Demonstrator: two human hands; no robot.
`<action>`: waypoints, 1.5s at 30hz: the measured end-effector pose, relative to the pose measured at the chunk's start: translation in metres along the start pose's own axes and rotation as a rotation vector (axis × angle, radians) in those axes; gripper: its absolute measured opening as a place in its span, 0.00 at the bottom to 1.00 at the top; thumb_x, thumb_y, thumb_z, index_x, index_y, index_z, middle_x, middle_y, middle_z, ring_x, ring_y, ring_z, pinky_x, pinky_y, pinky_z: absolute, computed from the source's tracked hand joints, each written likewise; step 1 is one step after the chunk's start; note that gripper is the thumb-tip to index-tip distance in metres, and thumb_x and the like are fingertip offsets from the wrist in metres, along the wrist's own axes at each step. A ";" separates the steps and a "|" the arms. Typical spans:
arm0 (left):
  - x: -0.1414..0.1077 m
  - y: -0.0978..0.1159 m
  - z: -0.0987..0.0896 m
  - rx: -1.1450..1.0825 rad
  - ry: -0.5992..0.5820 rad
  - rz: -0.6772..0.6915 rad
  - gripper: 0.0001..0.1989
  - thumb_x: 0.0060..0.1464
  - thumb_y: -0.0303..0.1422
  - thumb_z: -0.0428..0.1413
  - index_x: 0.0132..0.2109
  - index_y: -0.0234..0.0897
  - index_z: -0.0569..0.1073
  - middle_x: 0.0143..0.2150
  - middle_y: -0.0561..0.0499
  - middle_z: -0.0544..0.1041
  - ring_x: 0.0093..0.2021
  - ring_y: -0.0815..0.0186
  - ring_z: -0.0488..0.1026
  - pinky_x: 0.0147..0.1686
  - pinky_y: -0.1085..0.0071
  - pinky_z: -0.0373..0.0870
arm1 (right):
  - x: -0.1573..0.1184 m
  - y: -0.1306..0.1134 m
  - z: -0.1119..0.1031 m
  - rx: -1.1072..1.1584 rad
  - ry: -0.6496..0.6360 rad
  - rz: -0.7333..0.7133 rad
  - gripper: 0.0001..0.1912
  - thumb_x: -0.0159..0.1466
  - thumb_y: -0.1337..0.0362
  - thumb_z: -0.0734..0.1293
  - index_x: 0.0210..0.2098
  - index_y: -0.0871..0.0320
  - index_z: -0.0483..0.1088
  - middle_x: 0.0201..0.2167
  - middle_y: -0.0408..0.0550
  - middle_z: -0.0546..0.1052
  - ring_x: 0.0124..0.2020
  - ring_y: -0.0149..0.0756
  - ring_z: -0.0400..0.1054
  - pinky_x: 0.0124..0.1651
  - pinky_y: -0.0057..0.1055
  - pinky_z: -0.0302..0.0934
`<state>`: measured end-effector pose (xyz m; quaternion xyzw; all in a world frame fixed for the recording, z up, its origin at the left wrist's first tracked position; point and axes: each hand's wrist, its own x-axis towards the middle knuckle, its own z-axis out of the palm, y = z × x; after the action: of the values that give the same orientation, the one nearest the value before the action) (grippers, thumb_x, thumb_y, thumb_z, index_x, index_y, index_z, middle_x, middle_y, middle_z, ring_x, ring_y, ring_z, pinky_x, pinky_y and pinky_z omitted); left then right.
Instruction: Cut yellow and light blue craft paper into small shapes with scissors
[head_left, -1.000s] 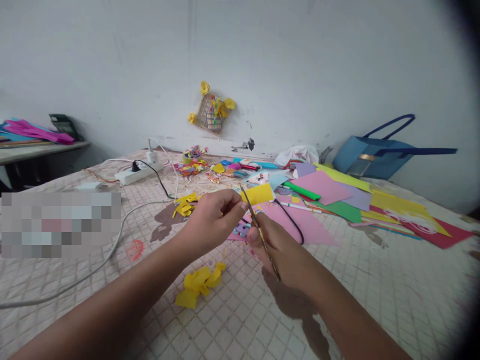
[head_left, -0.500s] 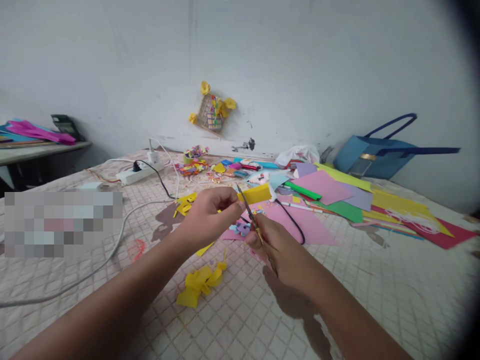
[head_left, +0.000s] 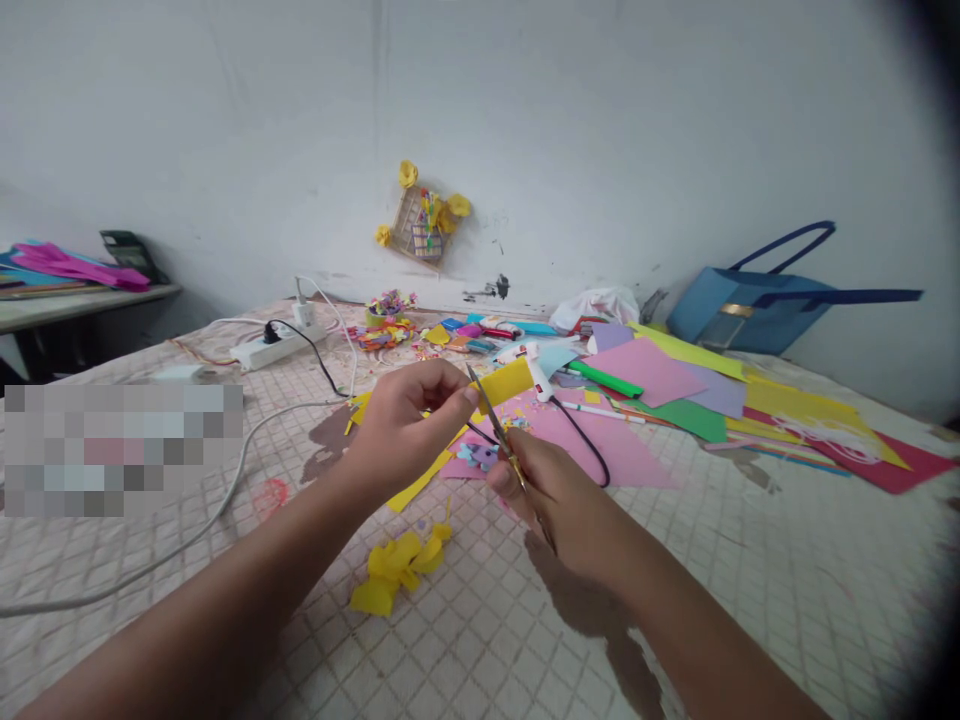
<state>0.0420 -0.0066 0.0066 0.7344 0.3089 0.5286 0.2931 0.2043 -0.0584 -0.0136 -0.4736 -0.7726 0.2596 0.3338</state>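
My left hand (head_left: 416, 415) pinches the left end of a yellow paper strip (head_left: 506, 384) between thumb and fingers. In my right hand (head_left: 544, 490) is a pair of scissors (head_left: 512, 458), its fingers closed round the handles. The scissor blades point up and away and cross the strip close to my left fingertips. Beneath my hands, a small purple and blue figure (head_left: 480, 456) rests at the edge of a pink sheet (head_left: 585, 440). Yellow paper scraps (head_left: 401, 562) lie nearer to me on the patterned cloth.
A white glue gun (head_left: 538, 375) with a black cord lies behind the strip. Coloured sheets (head_left: 652, 372) and a blue bag (head_left: 750, 310) are at the right. A power strip (head_left: 277, 345) with cables stands back left. A decorated frame (head_left: 427, 228) leans by the wall.
My left hand has shifted slightly left and up, and the yellow strip has moved a little left between the blades. More of the glue gun shows behind it.
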 end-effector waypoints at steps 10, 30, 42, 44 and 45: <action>-0.004 0.000 0.008 -0.031 0.027 -0.034 0.08 0.49 0.32 0.53 0.24 0.34 0.66 0.20 0.55 0.65 0.21 0.73 0.62 0.21 0.75 0.59 | -0.001 0.001 0.000 -0.032 0.011 0.025 0.18 0.63 0.49 0.56 0.29 0.58 0.59 0.24 0.42 0.65 0.24 0.30 0.55 0.24 0.27 0.48; -0.013 0.004 0.019 -0.275 0.059 -0.191 0.09 0.49 0.31 0.53 0.24 0.33 0.66 0.19 0.56 0.67 0.22 0.75 0.63 0.22 0.78 0.59 | 0.000 0.003 0.001 -0.085 0.022 -0.005 0.17 0.65 0.50 0.54 0.32 0.58 0.59 0.27 0.44 0.66 0.27 0.32 0.57 0.28 0.28 0.50; -0.010 0.003 0.016 -0.289 0.086 -0.150 0.06 0.49 0.30 0.54 0.26 0.34 0.67 0.20 0.56 0.67 0.23 0.73 0.63 0.24 0.75 0.59 | 0.000 0.004 0.000 -0.118 0.009 0.005 0.19 0.64 0.47 0.53 0.29 0.57 0.56 0.25 0.42 0.64 0.25 0.31 0.55 0.26 0.28 0.48; -0.009 0.002 0.016 -0.277 0.083 -0.156 0.06 0.49 0.30 0.54 0.26 0.34 0.67 0.20 0.56 0.67 0.23 0.73 0.63 0.23 0.75 0.59 | 0.001 0.003 0.000 -0.123 0.006 0.012 0.19 0.64 0.48 0.53 0.28 0.57 0.56 0.25 0.42 0.65 0.25 0.31 0.55 0.26 0.28 0.48; -0.009 0.002 0.016 -0.270 0.079 -0.158 0.06 0.49 0.30 0.54 0.26 0.34 0.67 0.20 0.56 0.66 0.23 0.73 0.63 0.23 0.76 0.59 | 0.001 0.003 0.000 -0.124 0.008 0.013 0.18 0.64 0.48 0.54 0.28 0.57 0.56 0.25 0.42 0.65 0.25 0.31 0.55 0.26 0.28 0.48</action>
<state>0.0552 -0.0161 -0.0018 0.6403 0.3032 0.5690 0.4175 0.2055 -0.0564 -0.0158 -0.4994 -0.7827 0.2115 0.3053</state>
